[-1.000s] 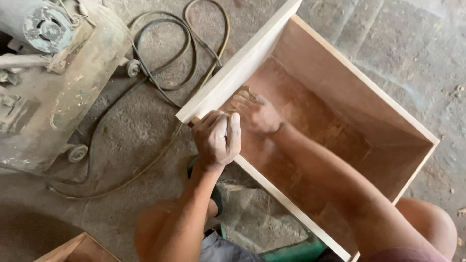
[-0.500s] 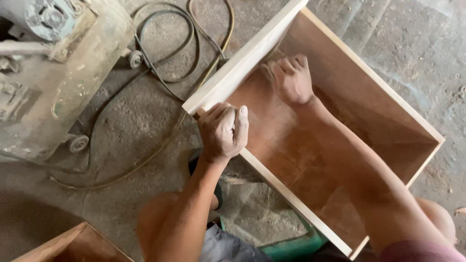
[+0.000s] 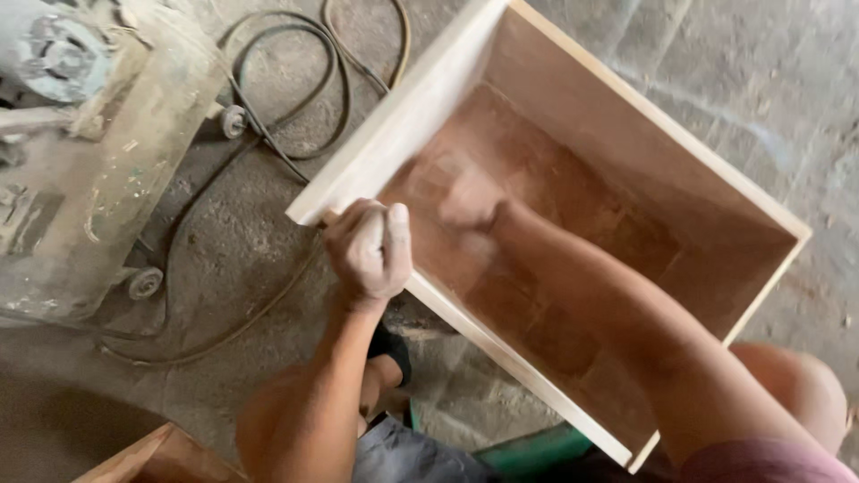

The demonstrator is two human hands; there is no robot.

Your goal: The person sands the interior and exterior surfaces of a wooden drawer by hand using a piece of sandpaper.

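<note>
Two bare hands work at an open wooden box [image 3: 626,152] that lies tilted on a dusty concrete floor [image 3: 716,80], its reddish-brown inside facing up. The left hand [image 3: 369,246] is closed around the box's pale near rim at the corner, fingers curled over the edge and the thumb lying along the top. The right hand [image 3: 470,201] reaches deep inside the box and presses against the inner panel; it is blurred, so I cannot tell whether it is flat or clutching anything. Off to the left stands a grimy machine on small wheels [image 3: 98,152], with black cables [image 3: 268,134] looping across the floor between it and the box. Another wooden corner [image 3: 148,456] shows at the bottom left.
</note>
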